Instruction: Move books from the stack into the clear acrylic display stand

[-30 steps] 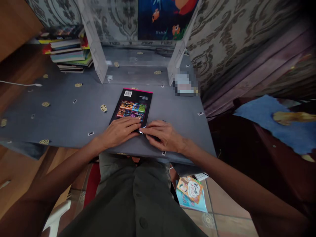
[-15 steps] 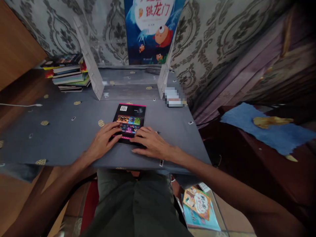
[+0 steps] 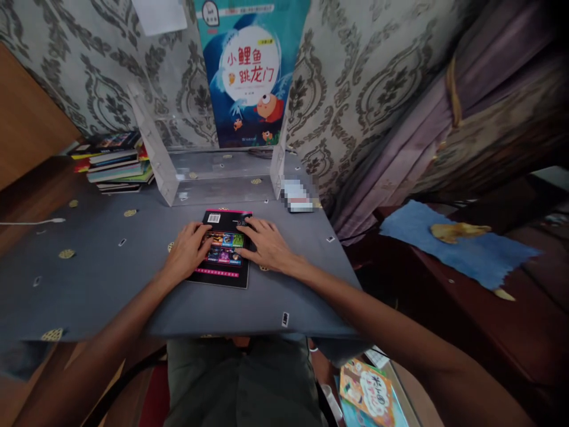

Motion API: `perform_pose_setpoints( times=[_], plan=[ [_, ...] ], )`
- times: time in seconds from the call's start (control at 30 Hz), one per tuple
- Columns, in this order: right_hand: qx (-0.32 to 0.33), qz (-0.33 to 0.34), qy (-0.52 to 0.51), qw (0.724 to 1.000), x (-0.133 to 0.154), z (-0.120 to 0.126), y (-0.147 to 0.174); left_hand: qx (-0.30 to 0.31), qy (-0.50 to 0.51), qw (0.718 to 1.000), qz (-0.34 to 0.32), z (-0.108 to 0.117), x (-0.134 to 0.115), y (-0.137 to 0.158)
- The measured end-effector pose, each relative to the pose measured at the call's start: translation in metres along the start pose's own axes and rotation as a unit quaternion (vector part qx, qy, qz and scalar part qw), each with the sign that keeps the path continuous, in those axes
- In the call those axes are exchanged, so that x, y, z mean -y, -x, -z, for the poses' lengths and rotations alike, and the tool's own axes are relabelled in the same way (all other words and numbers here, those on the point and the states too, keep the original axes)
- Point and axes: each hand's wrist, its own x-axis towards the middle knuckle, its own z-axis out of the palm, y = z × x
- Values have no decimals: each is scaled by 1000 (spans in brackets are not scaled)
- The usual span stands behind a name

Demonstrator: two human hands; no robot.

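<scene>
A black book point(image 3: 222, 274) with a pink edge, a barcode and small colourful pictures lies flat on the cloth-covered table point(image 3: 120, 284). Against its left side rests my left hand point(image 3: 185, 252), fingers spread onto the cover. My right hand point(image 3: 267, 246) lies over the book's right edge, its fingers stretched out on the upper right part. Neither hand is closed round anything. Behind the book stands a clear acrylic rack point(image 3: 222, 191). Its lower shelf is see-through.
A stack of books point(image 3: 118, 163) is at the back left. A blue picture book point(image 3: 246, 77) stands upright behind the rack. Right of the rack lies a blurred-out item point(image 3: 299, 196). A white cable point(image 3: 35, 222) is far left. Books point(image 3: 367, 391) sit low at the right, near a blue cloth point(image 3: 462, 243).
The camera view has tilted up and turned slightly right, showing more of the blue picture book. My hands have shifted toward the far end of the black book, uncovering its near part.
</scene>
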Motion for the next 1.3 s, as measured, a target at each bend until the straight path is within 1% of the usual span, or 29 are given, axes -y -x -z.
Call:
perform_pose_setpoints(
  times=[0.13,0.23,0.33,0.43,0.57,0.73,0.83,0.93,1.07,1.2,1.3],
  plan=[
    [8,-27,-7,1000,-7,-1,-6,-3,10,1000,-3,-4,12,-18],
    [-4,-22,-3,1000,-9,-3,-7,-9,-2,1000,7,-13,16,-27],
    [-16,-15,8,1000,-10,-7,-6,-20,-15,1000,15,-21,16,-30],
    [-15,-14,19,1000,-10,-10,-5,-16,-18,1000,14,-24,14,-28],
    [-22,-6,41,999,-6,-7,-2,19,-23,1000,9,-20,16,-30],
    [-18,0,99,995,11,9,11,85,-36,994,-51,-9,18,-41],
    [-6,-9,128,992,24,15,19,106,-75,989,-64,-1,12,-46],
    [1,-11,143,990,33,15,24,113,-130,985,-30,6,0,-48],
    [-14,16,128,992,39,10,26,122,-175,976,39,8,-16,-49],
    [-14,82,67,994,45,3,28,133,-165,974,78,7,-24,-56],
    [0,129,42,991,49,0,29,148,-134,973,119,8,-20,-66]
  ],
)
